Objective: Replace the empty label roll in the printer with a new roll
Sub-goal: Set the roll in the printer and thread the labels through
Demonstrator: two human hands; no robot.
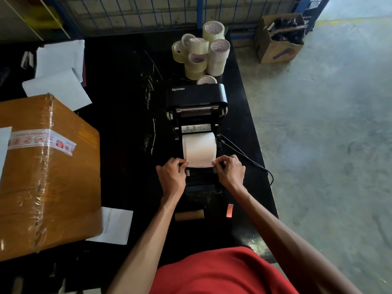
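The black label printer (196,96) stands open on the black table (127,115), its lid tipped back. A full white label roll (199,148) sits in its bay, with paper drawn toward me. My left hand (172,175) pinches the paper's left front corner. My right hand (229,171) pinches the right front corner. Both hands rest over the printer's front part. The empty brown cardboard core (189,215) lies on the table in front of the printer, between my forearms.
Several rolls of clear tape (201,52) are piled behind the printer. A large taped cardboard box (42,170) stands at the left, with white sheets (61,71) around it. A cable (250,160) runs off the printer's right side. A small red strip (229,210) lies near the core.
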